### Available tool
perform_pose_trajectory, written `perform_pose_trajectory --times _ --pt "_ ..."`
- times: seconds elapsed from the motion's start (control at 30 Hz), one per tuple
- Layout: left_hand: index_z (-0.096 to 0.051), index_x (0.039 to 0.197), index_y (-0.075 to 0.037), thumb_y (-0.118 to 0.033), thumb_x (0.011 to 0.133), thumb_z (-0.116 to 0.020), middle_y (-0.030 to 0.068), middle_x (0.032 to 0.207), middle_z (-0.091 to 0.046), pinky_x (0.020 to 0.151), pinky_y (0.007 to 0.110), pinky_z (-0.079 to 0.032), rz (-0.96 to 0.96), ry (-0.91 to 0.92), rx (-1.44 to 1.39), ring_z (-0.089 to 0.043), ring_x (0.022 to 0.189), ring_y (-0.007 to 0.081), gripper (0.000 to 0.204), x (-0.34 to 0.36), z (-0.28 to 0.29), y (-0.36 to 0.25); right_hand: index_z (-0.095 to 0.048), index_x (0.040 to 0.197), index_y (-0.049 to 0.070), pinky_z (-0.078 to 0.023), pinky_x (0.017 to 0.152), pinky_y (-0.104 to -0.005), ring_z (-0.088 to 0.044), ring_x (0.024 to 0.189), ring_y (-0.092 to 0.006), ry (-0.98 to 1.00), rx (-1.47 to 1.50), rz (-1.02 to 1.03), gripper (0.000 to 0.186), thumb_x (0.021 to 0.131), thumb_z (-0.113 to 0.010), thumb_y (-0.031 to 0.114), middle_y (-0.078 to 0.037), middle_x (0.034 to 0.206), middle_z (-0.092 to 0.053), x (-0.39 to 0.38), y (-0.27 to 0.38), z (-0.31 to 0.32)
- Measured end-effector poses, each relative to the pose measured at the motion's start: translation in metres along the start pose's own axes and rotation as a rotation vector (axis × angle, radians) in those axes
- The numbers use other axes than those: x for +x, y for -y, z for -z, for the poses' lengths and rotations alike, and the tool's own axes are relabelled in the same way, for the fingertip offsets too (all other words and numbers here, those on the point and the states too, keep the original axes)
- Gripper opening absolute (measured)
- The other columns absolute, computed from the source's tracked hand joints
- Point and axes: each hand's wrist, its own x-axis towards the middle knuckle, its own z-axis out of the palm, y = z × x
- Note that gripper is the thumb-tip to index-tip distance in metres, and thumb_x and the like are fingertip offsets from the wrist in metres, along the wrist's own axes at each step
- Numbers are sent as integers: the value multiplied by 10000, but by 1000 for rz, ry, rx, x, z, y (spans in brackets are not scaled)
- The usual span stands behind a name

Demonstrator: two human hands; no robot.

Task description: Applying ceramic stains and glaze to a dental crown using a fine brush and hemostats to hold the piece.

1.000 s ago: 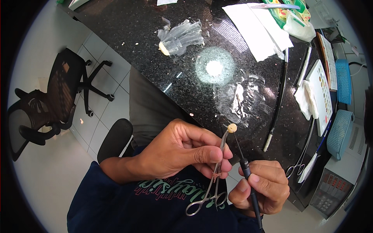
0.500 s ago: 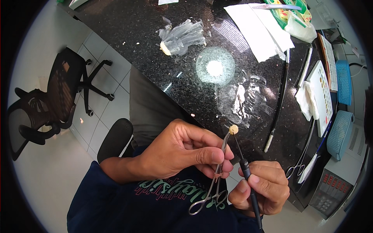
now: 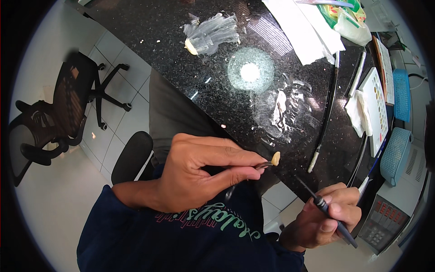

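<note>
Your left grip point(image 3: 206, 165) is pinched, thumb against forefinger, around a slim metal clamp point(image 3: 264, 165), most of which your hand hides. At the clamp's tip, just past your fingertips, sits a small yellowish, tooth-like piece point(image 3: 276, 158), out over the near side of the worktop point(image 3: 204, 68).

Your right grip point(image 3: 333, 217) is closed on a dark pen-shaped tool point(image 3: 321, 205), thumb and fingers around its handle. The tool's thin tip points up and to the left, toward the piece but apart from it.

Beyond your hands, a wet white smear point(image 3: 280, 109) lies on the dark speckled surface, and farther off a streaky pale patch point(image 3: 213, 36) has a cream-coloured lump point(image 3: 190, 46) at its end. To the right of the wet smear, a long black rod point(image 3: 328, 111) with a light end runs away from you. At the far side are white sheets point(image 3: 303, 34); farther right, a crumpled tissue point(image 3: 357, 113) rests against a white palette point(image 3: 377, 109) with coloured spots, near two blue baskets point(image 3: 400, 95). Off to your left, a black office chair point(image 3: 72, 93) stands on the tiled floor point(image 3: 129, 59).
</note>
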Motion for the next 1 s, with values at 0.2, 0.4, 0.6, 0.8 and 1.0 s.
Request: perform_pose_trajectory --times 0.2,0.4,0.6,0.8,1.0 --pt "-704 926 -30 22 673 -730 112 744 -679 530 231 -496 -205 0 410 -647 617 165 259 6 10 -10 -482 898 56 -381 484 -206 -483 541 -137 38 -49 1 241 842 -598 259 -88 679 -488 4 4 -2" --pt "-709 921 -51 21 643 -737 78 699 -664 493 228 -473 -286 -13 528 -627 588 149 289 8 15 -14 -487 901 63 -386 490 -211 -514 549 -136 -29 -174 96 191 839 -600 204 -72 672 -510 -1 5 -17" --pt "-712 912 -62 25 636 -736 68 691 -663 483 219 -463 -278 -11 570 -622 583 139 290 8 15 -15 -515 951 58 -394 497 -212 -539 562 -141 58 -158 108 194 834 -624 168 -77 693 -539 -1 5 -14" --pt "-714 904 -65 24 630 -735 64 692 -664 476 220 -460 -270 -18 566 -618 578 137 289 8 15 -16 -523 950 63 -402 513 -210 -548 568 -142 75 -137 99 194 845 -641 176 -77 700 -554 0 6 -15" --pt "-715 900 -73 15 631 -738 62 693 -665 476 221 -460 -260 -25 560 -621 582 138 284 7 14 -16 -514 950 53 -400 513 -209 -543 566 -144 77 -153 126 179 849 -621 155 -82 698 -549 1 5 -17"
